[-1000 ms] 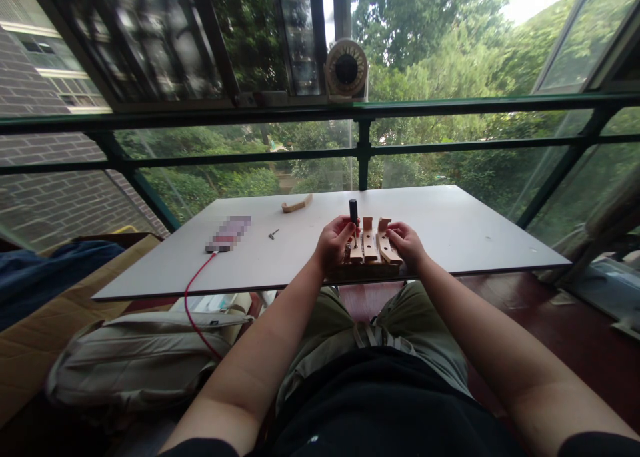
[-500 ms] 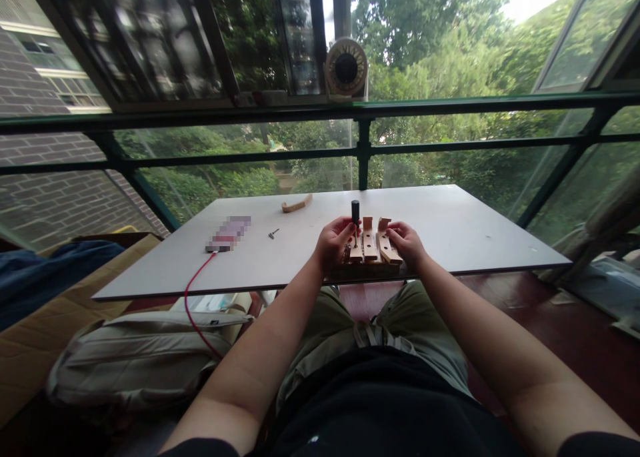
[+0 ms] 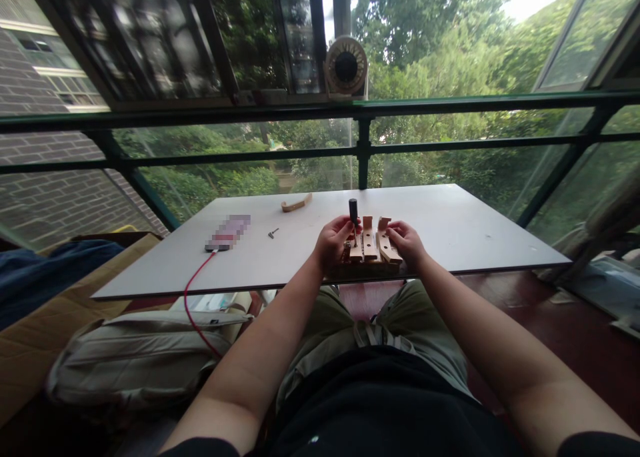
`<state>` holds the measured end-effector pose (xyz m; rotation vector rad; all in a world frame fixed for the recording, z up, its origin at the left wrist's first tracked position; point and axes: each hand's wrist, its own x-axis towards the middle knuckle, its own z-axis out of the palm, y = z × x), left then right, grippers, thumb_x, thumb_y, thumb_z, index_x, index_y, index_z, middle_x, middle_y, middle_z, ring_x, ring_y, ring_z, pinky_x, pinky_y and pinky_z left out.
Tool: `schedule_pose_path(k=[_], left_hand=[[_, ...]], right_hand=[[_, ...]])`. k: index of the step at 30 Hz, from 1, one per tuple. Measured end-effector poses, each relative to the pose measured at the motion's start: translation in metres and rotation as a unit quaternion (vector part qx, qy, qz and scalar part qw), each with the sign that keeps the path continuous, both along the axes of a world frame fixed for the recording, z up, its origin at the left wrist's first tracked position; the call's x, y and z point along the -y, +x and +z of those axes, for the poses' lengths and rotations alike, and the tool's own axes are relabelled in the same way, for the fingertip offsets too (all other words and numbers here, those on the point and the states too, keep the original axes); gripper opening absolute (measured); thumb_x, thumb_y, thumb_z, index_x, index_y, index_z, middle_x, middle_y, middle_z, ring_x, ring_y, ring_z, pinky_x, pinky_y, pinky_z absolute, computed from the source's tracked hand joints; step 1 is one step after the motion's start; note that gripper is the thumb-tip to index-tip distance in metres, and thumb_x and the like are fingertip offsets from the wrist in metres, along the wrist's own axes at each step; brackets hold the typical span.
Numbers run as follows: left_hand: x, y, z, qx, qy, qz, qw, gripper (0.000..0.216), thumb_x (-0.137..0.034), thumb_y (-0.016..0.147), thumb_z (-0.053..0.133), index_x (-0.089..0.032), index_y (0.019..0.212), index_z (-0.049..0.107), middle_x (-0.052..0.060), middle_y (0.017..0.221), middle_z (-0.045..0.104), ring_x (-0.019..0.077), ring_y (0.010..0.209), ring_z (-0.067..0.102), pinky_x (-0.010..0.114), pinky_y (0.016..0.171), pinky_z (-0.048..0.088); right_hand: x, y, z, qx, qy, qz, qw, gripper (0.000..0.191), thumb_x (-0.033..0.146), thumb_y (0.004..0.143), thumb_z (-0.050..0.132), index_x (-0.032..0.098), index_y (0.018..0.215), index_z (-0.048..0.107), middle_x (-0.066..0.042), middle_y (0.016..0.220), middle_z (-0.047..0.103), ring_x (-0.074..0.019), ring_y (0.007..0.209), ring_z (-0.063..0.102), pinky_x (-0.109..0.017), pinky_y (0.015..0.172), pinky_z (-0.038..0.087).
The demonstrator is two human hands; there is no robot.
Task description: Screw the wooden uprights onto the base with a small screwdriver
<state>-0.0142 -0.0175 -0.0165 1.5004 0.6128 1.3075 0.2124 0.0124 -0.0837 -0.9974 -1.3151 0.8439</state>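
At the table's near edge lies a brown wooden piece (image 3: 371,267) carrying several pale curved wooden hooks with dark holes. My left hand (image 3: 332,242) is closed, its fingertips pinching a screwdriver (image 3: 353,209) below its black handle. The screwdriver stands nearly upright, its tip down at the left hook (image 3: 355,252). The middle hook (image 3: 369,245) is untouched. My right hand (image 3: 409,243) is closed with its fingertips on the right hook (image 3: 386,243), which sits slanted. The screwdriver's very tip is too small to make out.
On the white table (image 3: 450,223) lie a loose curved wooden hook (image 3: 297,203), small metal screws (image 3: 273,233) and a blurred-out phone (image 3: 229,233) with a red cable (image 3: 187,297). A grey bag (image 3: 140,357) and a cardboard box (image 3: 45,337) are at the left. A fan (image 3: 346,68) stands behind.
The top of the screwdriver has tilted slightly to the left. Both hands, the hooks and the things on the table have stayed in place.
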Motion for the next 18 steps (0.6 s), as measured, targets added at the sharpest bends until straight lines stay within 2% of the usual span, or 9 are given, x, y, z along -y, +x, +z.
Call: schedule_pose_path(k=[6,18], left_hand=[[-0.0005,0.0005,-0.0028,-0.02,0.004,-0.004,1.0,0.034,-0.047,0.09,0.057,-0.015,0.101,0.059,0.004,0.081,0.063,0.0106,0.073,0.058,0.023,0.067,0.043],[-0.0037,-0.0005,-0.0065,-0.047,0.054,0.012,0.997,0.041,-0.052,0.084,0.064,-0.014,0.1,0.06,0.003,0.076,0.064,0.0104,0.067,0.056,0.024,0.065,0.042]], right_hand=[[-0.0028,0.002,-0.0036,-0.002,0.009,0.008,1.0,0.035,0.048,0.076,0.071,0.02,0.094,0.062,-0.004,0.081,0.068,-0.0132,0.066,0.058,-0.026,0.059,0.045],[0.0002,0.0007,-0.0002,0.007,0.006,0.003,1.0,0.04,0.053,0.073,0.07,0.02,0.095,0.063,-0.004,0.08,0.069,-0.0139,0.064,0.058,-0.027,0.058,0.045]])
